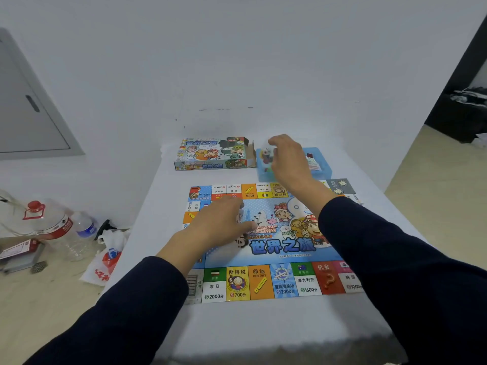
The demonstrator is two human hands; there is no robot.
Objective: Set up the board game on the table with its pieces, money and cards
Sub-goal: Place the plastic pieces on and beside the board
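Nearest you, your two dark sleeves (126, 312) reach forward over the near edge of the worktop (263, 327), a white-covered surface running away toward the wall. Just beyond that edge the game board (276, 248) lies flat and unfolded, its long axis running left to right.

Your left hand (221, 222) rests on the left-centre of the board, fingers spread and fairly straight, pressing or steadying it; it holds nothing that can be seen.

Your right hand (288, 159) is stretched past the far edge of the board, over the blue tray (322, 156) at the worktop's far right. Its fingers curl round a small clear bag of playing pieces (264, 156), though the hand hides most of the grip. A stack of cards or money (313, 163) shows in the tray's right part.

The printed game box (213, 155) sits just left of the tray, along the far edge.

So the pieces lie ahead of you and slightly right, beyond the board. Your right hand is the nearer one; the next move likely draws the bag back toward you, onto or beside the board.
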